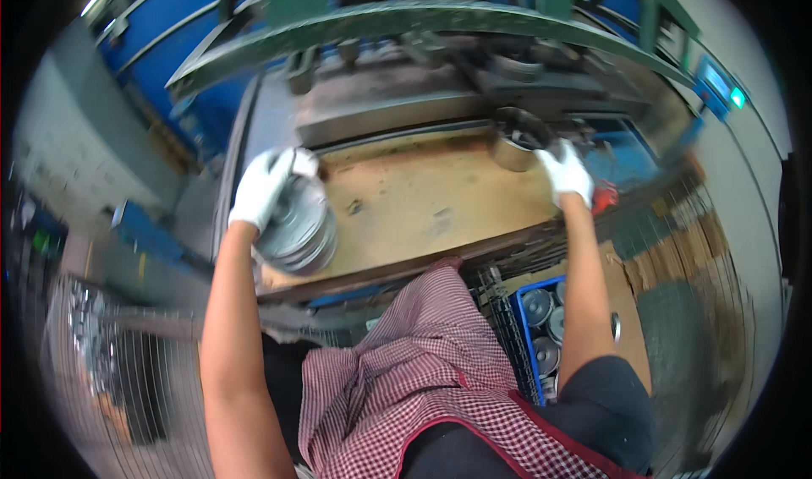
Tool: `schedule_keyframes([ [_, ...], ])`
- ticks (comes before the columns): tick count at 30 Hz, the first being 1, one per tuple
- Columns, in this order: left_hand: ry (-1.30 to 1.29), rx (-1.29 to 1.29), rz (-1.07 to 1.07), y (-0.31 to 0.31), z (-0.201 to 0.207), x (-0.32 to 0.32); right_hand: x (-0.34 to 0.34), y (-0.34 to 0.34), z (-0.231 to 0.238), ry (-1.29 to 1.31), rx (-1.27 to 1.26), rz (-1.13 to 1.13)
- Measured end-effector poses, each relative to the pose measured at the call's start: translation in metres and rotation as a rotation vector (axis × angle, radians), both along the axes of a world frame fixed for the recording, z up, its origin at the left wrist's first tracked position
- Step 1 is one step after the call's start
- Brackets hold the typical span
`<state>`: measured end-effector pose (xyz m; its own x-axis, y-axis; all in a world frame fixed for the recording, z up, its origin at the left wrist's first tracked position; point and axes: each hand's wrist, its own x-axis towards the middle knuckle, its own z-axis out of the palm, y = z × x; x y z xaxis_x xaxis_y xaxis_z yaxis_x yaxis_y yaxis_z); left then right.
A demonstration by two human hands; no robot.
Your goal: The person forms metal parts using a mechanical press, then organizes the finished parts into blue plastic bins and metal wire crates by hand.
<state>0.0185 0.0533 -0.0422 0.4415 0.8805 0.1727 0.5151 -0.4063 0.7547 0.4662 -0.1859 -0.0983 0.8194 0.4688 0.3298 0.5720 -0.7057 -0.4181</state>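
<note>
Blue crate (518,327) of metal discs (538,306)

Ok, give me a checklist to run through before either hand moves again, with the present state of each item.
1. Left hand gloved and on the stack of metal discs: ok, it rests on the top of the stack.
2. Stack fully on the wooden bench: cannot tell, it sits close to the front left edge.
3. Right hand gloved and at the metal cup: ok, though whether the fingers grip it is blurred.
4. Cup seated in the press: cannot tell, motion blur.
5. Both hands out from under the press tooling: cannot tell.
6. Blue crate of round parts beside the right arm: ok.
</note>
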Motion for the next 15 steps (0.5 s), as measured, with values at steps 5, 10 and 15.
schedule_keyframes([
  [5,-0.035,0.255,0.282,0.007,0.0,-0.096,0.007,-0.054,-0.013,0.123,0.036,0.1],
  [10,0.523,0.152,0.478,-0.013,-0.083,-0.193,0.023,-0.043,-0.043,0.163,-0.015,0.141],
  [15,0.814,0.086,0.539,-0.041,-0.131,-0.206,0.017,-0.042,-0.052,0.141,0.029,0.13],
])
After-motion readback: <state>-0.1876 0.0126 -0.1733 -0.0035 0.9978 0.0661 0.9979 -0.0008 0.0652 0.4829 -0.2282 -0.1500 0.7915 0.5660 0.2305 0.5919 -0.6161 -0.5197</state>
